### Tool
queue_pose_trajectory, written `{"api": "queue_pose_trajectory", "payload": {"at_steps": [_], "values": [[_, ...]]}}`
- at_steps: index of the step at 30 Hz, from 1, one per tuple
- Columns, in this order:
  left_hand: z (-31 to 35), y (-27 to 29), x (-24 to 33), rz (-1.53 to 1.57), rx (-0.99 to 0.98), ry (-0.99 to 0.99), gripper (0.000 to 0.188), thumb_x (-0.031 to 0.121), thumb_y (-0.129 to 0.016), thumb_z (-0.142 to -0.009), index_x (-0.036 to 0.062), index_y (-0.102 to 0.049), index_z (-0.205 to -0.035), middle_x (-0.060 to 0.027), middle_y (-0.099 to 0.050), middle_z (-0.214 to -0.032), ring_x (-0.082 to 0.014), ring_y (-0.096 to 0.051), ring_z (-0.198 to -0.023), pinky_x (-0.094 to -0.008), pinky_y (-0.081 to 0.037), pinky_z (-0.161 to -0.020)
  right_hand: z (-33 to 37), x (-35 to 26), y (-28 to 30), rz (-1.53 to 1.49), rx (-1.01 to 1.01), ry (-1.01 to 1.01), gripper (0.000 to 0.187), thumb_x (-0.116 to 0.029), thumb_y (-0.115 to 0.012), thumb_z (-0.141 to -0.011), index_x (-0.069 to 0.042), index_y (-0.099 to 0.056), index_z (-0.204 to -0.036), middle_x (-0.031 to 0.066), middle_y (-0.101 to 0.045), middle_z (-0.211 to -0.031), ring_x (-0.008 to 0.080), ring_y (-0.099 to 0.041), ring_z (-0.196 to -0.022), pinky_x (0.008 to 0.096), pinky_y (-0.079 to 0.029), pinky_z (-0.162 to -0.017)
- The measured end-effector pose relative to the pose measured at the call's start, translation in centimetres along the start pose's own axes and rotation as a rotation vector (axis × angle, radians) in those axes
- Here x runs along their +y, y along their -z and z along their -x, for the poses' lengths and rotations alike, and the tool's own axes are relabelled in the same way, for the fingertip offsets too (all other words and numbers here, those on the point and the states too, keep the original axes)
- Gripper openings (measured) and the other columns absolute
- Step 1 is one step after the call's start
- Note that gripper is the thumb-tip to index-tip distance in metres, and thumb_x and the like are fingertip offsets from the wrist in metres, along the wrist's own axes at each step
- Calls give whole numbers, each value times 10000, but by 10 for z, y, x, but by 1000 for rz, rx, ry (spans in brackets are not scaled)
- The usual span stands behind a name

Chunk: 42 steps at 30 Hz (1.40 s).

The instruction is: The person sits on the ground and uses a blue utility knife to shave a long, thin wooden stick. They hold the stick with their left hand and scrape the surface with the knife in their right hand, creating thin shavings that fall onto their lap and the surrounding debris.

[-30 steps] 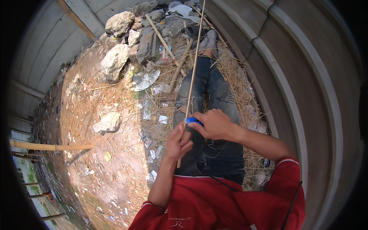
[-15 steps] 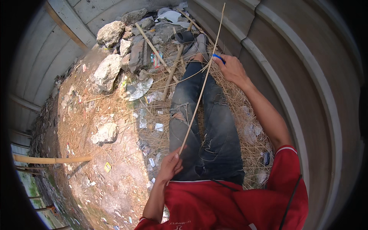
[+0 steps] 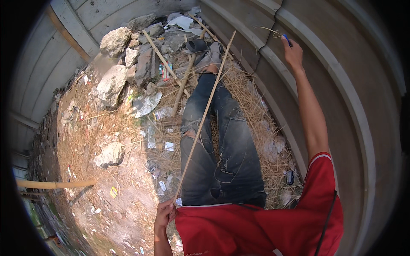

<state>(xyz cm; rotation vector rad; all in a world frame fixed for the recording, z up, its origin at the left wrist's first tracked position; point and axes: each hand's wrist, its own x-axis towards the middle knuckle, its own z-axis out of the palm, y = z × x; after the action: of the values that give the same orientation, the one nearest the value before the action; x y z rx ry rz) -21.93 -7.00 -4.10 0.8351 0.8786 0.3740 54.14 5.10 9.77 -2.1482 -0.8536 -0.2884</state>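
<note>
A long, thin bamboo strip [image 3: 204,114] slants across my outstretched legs, its far tip up by my feet. My left hand [image 3: 165,214] is closed around its near end, beside the hem of my red shirt. Out to the far right, my right hand [image 3: 293,56] is raised in front of the corrugated wall, gripping a small blue tool [image 3: 287,41]. The fingers hide most of that tool, so its exact kind does not show. A fine, curled shaving [image 3: 267,29] sticks out to the left of it, apart from the bamboo strip.
Dry straw-like shavings [image 3: 243,87] surround my legs in dark torn jeans [image 3: 232,141]. Rocks [image 3: 112,85], bamboo sticks [image 3: 161,54] and litter lie to the far left. A bamboo pole [image 3: 55,184] juts in at left. The corrugated wall [image 3: 341,111] stands close on the right.
My right hand with the blue tool has swung away from the bamboo strip, up and to the right. My left hand has drawn the strip's near end down and left.
</note>
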Motion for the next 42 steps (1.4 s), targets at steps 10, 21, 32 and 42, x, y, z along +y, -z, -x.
{"api": "queue_pose_trajectory", "payload": {"at_steps": [10,21,32,42], "values": [[-100,-74,54,-16,90,-436,410,194,-614,-1053,-10,-547,-1402,92,-402,-558,-12,-308,-435,-215,-215,-431,119,-93,5,114,-419,411,500,-547,-705,-861,-71,-789,-986,170,-727,-775,373,-715,-751,467,-556,-696],[-157,-173,137,-262,181,-569,279,222,-713,-1004,-21,-681,-1138,93,-480,-634,-7,-406,-580,-215,-297,-541,255,-183,23,-185,-757,854,419,-489,-728,-872,-77,-672,-820,144,-672,-666,384,-681,-662,486,-510,-603],[-152,-149,121,-254,142,-487,198,205,-703,-1009,24,-688,-931,82,-514,-654,-15,-410,-579,-218,-295,-528,218,-157,26,-335,-709,548,435,-481,-807,-842,-59,-711,-876,110,-622,-653,268,-615,-586,380,-477,-588],[-161,-152,126,-324,117,-538,185,186,-691,-1013,24,-689,-924,74,-545,-650,-15,-449,-582,-227,-323,-528,275,-181,27,-545,-1050,628,648,-365,-874,-798,-114,-636,-1346,113,-669,-746,275,-654,-651,382,-521,-629]]}}
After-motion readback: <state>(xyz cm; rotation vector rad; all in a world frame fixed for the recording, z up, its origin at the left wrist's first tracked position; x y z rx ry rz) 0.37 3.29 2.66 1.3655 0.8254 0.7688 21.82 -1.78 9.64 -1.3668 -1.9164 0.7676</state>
